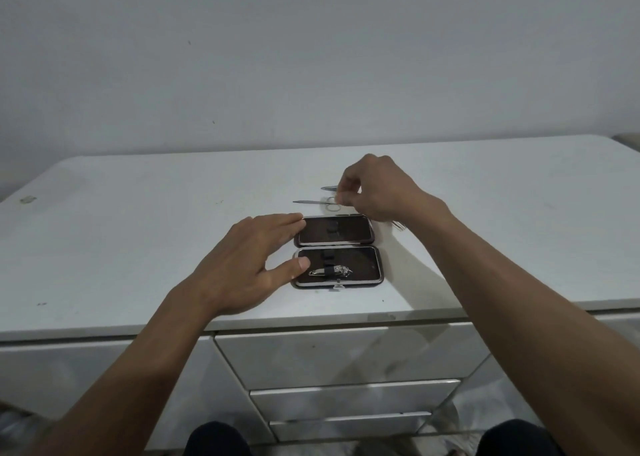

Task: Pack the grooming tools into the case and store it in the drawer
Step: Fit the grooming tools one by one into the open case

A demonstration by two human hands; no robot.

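A small dark case lies open flat on the white dresser top, both halves facing up. A silver nail clipper sits strapped in the near half. My left hand rests against the case's left side, fingers straight, thumb touching the near half's rim. Beyond the case lie small scissors and another thin metal tool. My right hand hovers over them, its fingertips pinching the scissors at the ring handles. A further metal piece peeks out beneath my right wrist.
The dresser stands against a plain wall. Three shut drawers are stacked below the front edge, right under the case. A small mark sits at the far left of the top. My knees show at the bottom.
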